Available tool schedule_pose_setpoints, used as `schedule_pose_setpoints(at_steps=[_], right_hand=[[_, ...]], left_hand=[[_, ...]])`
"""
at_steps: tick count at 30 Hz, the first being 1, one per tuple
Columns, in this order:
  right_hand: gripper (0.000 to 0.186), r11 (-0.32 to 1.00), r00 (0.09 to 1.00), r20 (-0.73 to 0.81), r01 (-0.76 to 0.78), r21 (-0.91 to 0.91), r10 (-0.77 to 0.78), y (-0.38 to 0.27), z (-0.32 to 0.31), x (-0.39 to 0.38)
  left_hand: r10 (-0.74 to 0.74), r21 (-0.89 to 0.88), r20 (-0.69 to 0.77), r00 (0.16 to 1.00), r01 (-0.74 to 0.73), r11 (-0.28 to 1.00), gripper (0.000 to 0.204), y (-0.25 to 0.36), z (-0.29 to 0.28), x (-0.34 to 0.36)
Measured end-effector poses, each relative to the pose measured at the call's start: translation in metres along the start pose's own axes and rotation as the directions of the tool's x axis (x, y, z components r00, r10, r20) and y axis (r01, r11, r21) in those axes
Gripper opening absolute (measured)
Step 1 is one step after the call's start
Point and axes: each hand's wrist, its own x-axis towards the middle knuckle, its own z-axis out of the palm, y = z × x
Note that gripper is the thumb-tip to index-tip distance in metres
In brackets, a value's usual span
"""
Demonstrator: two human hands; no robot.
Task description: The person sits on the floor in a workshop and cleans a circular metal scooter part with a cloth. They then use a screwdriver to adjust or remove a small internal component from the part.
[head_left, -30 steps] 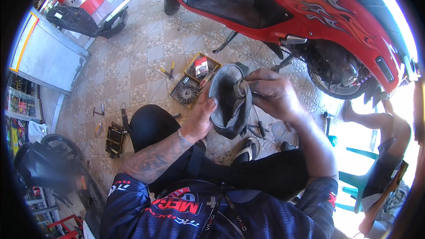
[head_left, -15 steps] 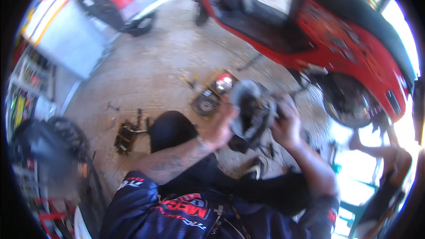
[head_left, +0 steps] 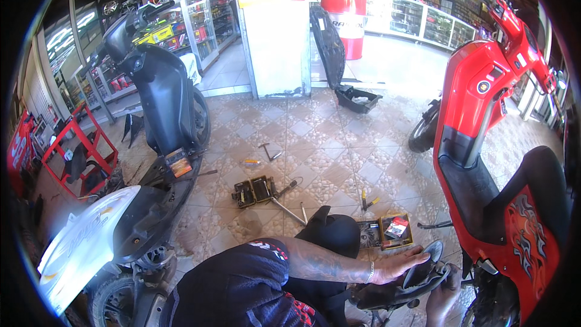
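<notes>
Grey metal part (head_left: 434, 249), one, round-rimmed: raised above the floor at the lower right of the view, between the person's two hands. Dark cloth (head_left: 420, 278), one: bunched against the metal part. Left hand (head_left: 396, 268): partly closed on the metal part, fingers nearly straight along its edge. Right hand (head_left: 445, 297): curled closed on the cloth; exact fingertip contact cannot be told.

Yellow-edged box (head_left: 380, 234), one, two compartments: on the tiled floor (head_left: 333, 166), just beyond the left hand. Red-and-white packet (head_left: 397, 226), one: in its right compartment. Yellow-handled pliers (head_left: 364, 200), one pair: near the box, handles spread. Tool case (head_left: 261, 188), one, black and yellow: lying open, farther left. Red scooter (head_left: 463, 145), one: standing at right. Black scooter (head_left: 163, 97), one: standing at left.
</notes>
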Motion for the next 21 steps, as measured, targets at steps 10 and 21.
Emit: schedule_pose_setpoints(at_steps=[10,21], right_hand=[[0.026,0.981,0.992,-0.017,-0.12,0.153,0.124,-0.019,0.014,0.003],[0.032,0.925,0.984,0.011,-0.171,0.338,0.178,-0.06,0.026,0.017]], left_hand=[[-0.084,-0.152,0.01,0.996,0.084,0.985,0.12,0.009,0.005,-0.003],[-0.004,-0.513,0.014,1.0,0.011,0.858,0.066,0.037,0.01,-0.008]])
